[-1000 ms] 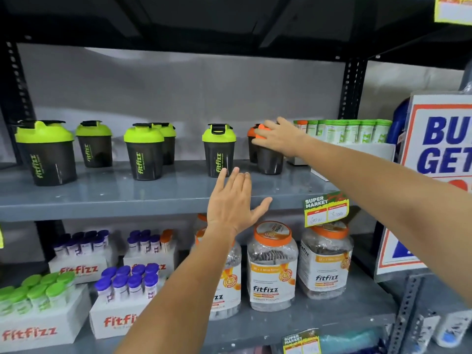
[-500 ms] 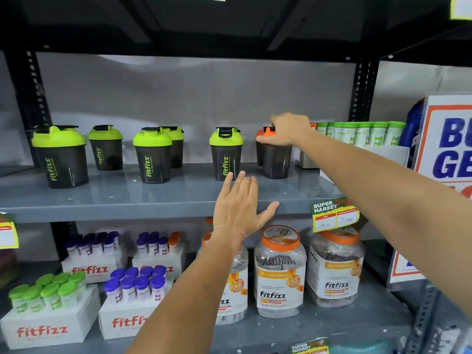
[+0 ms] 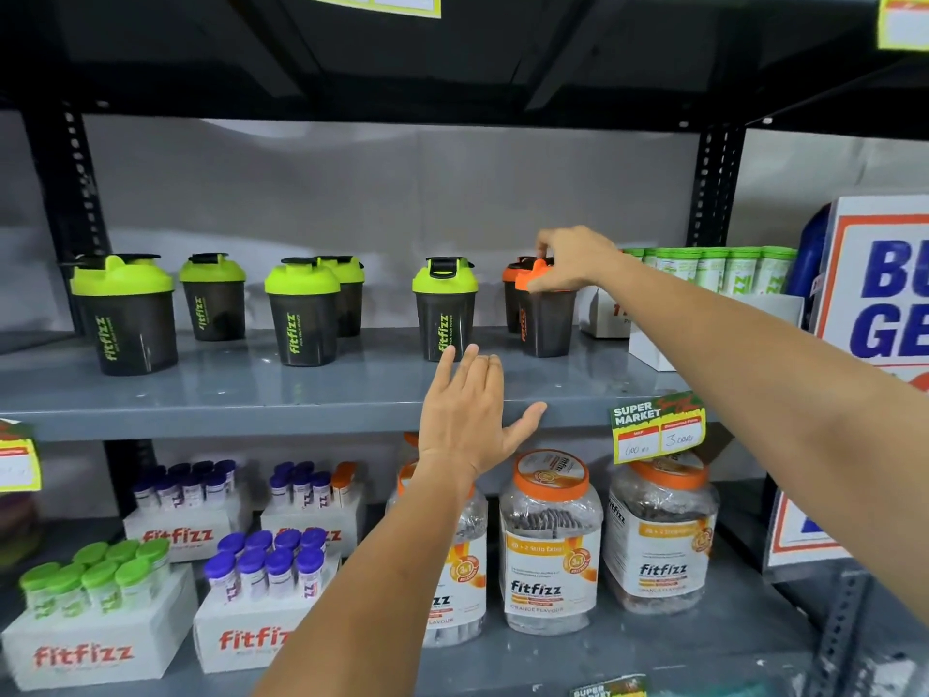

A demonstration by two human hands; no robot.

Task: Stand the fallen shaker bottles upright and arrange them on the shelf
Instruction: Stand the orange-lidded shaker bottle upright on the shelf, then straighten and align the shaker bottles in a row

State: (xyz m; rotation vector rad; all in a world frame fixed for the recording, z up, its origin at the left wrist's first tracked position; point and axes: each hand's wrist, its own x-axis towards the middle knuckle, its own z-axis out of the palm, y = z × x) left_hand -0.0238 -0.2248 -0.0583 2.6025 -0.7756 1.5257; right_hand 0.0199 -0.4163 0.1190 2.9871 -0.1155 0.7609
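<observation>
Several dark shaker bottles stand upright on the grey shelf. Those with lime-green lids are spread from the far left to the middle. An orange-lidded shaker stands at the right with a second orange-lidded one partly hidden behind it. My right hand rests on top of the front orange shaker, fingers closed around its lid. My left hand hovers flat and open in front of the shelf edge, holding nothing, just below the middle green-lidded shaker.
White boxes of green-capped tubes sit right of the orange shakers. A price tag hangs on the shelf edge. Clear jars and boxed tubes fill the lower shelf. A promo sign stands at the far right.
My right hand has shifted from the side of the orange shaker's lid to its top. My left hand has stayed before the shelf edge. The camera has drifted up and left.
</observation>
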